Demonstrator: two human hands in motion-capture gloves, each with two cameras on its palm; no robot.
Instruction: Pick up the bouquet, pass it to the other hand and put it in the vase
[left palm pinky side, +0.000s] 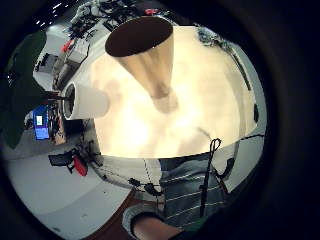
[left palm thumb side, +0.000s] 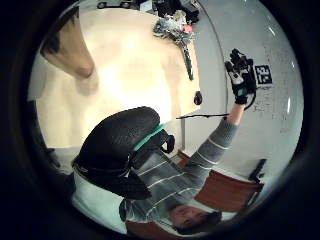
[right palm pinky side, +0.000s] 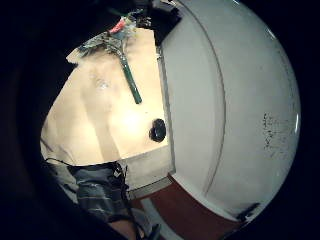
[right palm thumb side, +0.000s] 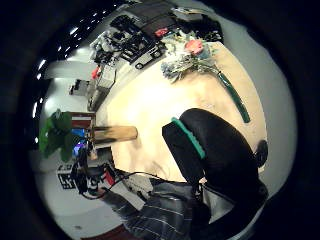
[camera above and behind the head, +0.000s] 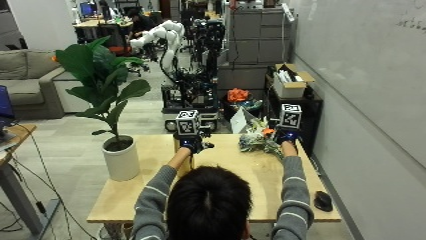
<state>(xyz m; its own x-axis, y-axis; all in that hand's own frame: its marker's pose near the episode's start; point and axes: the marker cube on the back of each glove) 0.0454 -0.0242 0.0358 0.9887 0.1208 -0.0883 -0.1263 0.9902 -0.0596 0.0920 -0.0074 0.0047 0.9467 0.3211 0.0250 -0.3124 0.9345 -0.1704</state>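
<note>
The bouquet (camera above and behind the head: 256, 140), pale flowers with one red bloom and a long green stem, lies on the wooden table (camera above and behind the head: 120, 200) at its far right. My right hand (camera above and behind the head: 287, 136) hovers just beside it, fingers straight, holding nothing. The bouquet also shows in the right palm views (right palm thumb side: 192, 55) (right palm pinky side: 117, 37). A tall tan vase (left palm pinky side: 145, 55) with a dark mouth stands at the far middle of the table. My left hand (camera above and behind the head: 193, 144) is raised in front of it, empty, and hides most of it in the outside view. Seen from the left palm, my right hand (left palm thumb side: 240, 75) has its fingers spread.
A white pot (camera above and behind the head: 122, 159) with a large-leafed green plant stands at the table's far left. A black mouse (camera above and behind the head: 323, 200) lies near the front right corner. A white wall runs along the right side, and equipment racks stand behind the table.
</note>
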